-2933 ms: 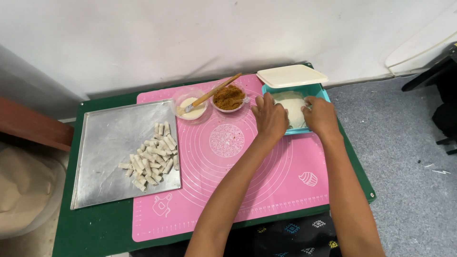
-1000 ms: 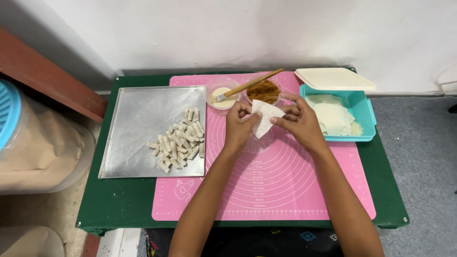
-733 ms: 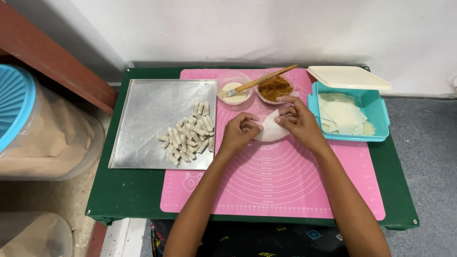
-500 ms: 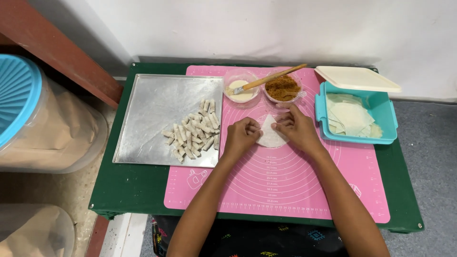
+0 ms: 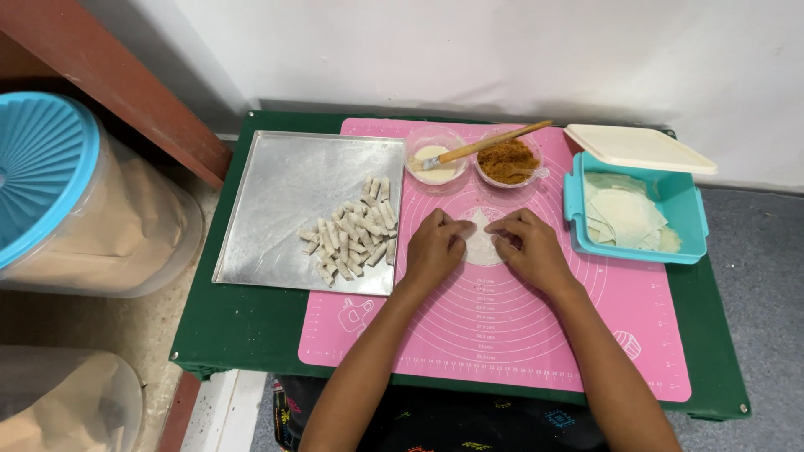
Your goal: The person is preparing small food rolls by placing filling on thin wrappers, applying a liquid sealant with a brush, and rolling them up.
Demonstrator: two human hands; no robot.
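At the far left stands a clear tub with a blue ribbed lid, off the bench and beside a brown wooden beam. The green bench carries a square metal tray on its left half, and a heap of small pale rolled pieces lies at the tray's right side. The tray's right edge overlaps a pink baking mat printed with rings.

At the far edge of the mat sit two small clear bowls side by side: the left bowl holds a pale paste, the right bowl a brown crumbly filling. A wooden-handled brush lies across both, its head in the paste.

Near the middle of the mat lies a thin white pastry sheet, flat on the rings, with a corner pointing far. The left hand rests on its left edge, fingers curled and pressing the sheet. The right hand rests on the right edge, its fingers bent and pinching the sheet's border.

To the right, a turquoise box holds a stack of pale wrappers. Its cream lid lies askew over the far rim.
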